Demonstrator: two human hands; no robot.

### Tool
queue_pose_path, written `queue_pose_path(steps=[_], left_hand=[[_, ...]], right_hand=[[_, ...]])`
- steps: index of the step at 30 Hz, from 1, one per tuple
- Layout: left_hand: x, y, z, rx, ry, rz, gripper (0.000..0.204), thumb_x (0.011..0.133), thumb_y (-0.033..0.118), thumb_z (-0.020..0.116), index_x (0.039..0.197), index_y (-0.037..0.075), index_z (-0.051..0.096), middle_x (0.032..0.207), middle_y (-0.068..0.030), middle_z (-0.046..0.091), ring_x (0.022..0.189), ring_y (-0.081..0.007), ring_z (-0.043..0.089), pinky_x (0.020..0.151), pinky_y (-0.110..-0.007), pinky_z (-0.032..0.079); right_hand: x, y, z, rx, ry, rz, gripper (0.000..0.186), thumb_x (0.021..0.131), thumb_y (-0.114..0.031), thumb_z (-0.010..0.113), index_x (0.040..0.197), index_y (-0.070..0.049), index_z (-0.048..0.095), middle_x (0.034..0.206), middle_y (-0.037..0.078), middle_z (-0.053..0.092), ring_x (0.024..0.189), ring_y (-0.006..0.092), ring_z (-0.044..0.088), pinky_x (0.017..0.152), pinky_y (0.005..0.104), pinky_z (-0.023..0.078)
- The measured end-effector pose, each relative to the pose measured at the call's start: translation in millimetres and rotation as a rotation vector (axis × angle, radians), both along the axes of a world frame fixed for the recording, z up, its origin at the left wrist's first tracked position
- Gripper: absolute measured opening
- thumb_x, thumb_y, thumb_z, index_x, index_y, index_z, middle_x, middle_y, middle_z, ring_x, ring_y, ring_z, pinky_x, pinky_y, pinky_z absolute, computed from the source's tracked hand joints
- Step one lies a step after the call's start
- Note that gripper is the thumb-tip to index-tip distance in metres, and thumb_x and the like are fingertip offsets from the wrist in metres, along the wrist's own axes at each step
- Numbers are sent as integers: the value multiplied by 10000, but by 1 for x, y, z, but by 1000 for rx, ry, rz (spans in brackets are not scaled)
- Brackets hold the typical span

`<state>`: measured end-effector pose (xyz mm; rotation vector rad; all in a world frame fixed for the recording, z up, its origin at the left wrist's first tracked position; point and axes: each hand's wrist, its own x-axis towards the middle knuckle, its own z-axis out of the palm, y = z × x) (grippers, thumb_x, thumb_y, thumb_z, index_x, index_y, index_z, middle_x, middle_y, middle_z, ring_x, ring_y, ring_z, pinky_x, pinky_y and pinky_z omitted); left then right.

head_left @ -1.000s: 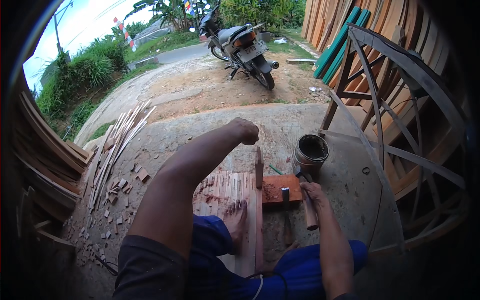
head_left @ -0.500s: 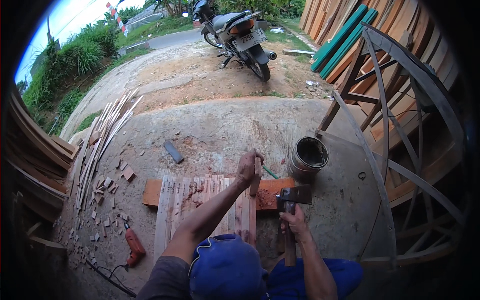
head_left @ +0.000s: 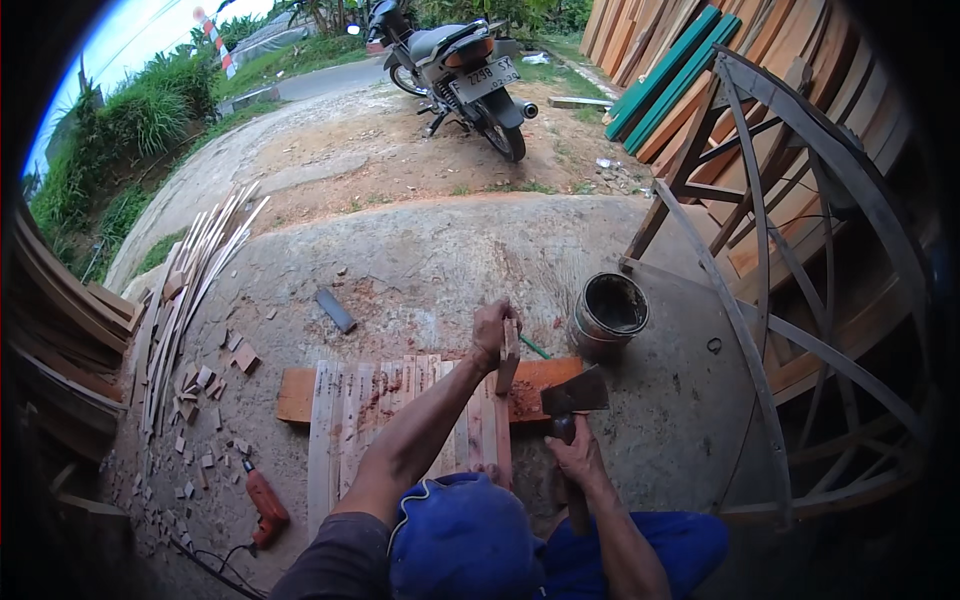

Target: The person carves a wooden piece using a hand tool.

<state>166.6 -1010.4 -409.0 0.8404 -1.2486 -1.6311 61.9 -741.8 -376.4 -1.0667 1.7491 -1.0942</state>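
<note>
My left hand [head_left: 490, 333] is closed around the far end of a short wooden block [head_left: 508, 362], which stands over the right edge of a row of pale wooden strips [head_left: 385, 400]. The strips lie side by side across an orange-brown beam [head_left: 296, 396]. To the right, my right hand [head_left: 576, 455] grips the dark handle of a hatchet [head_left: 576, 394]. The hatchet's broad head is raised above the beam's right end, apart from the block. Reddish shavings lie on the strips and beam. A blue cap [head_left: 465, 535] hides the strips' near ends.
A metal bucket [head_left: 608, 316] stands beyond the beam on the right, near a curved frame [head_left: 765, 260]. A red drill [head_left: 266, 507], wood scraps [head_left: 243, 356] and thin sticks [head_left: 195, 290] lie left. A grey block [head_left: 336, 311] lies ahead. Farther off are a motorcycle [head_left: 465, 85] and leaning planks [head_left: 670, 85].
The hatchet head has moved slightly left and tilted, with my right hand still on the handle. My left hand keeps its hold on the block. The whole view has shifted a little.
</note>
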Motion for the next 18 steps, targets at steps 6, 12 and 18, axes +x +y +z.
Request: queue_pose_path(steps=[6, 12, 18], left_hand=[[-4, 16, 17, 98, 57, -233, 698, 1004, 578, 341, 660, 29, 600, 633, -72, 601, 595, -159, 584, 597, -302, 469], [4, 12, -16, 190, 83, -189, 677, 1005, 549, 331, 649, 38, 596, 591, -66, 573, 527, -161, 534, 530, -302, 435], [-6, 11, -15, 124, 27, -185, 589, 996, 417, 329, 623, 36, 579, 557, -66, 553, 501, -163, 505, 519, -306, 414]], right_hand=[[11, 14, -47, 101, 272, -9, 520, 876, -265, 673, 1317, -56, 493, 964, 235, 675, 896, 410, 672, 781, 452, 529], [32, 0, -45, -142, 477, 100, 406, 869, -253, 667, 1175, -18, 540, 915, 289, 653, 844, 483, 639, 737, 522, 529], [11, 8, -79, -34, 689, 273, 355, 894, -207, 639, 1172, -9, 541, 945, 263, 649, 823, 464, 646, 667, 509, 550]])
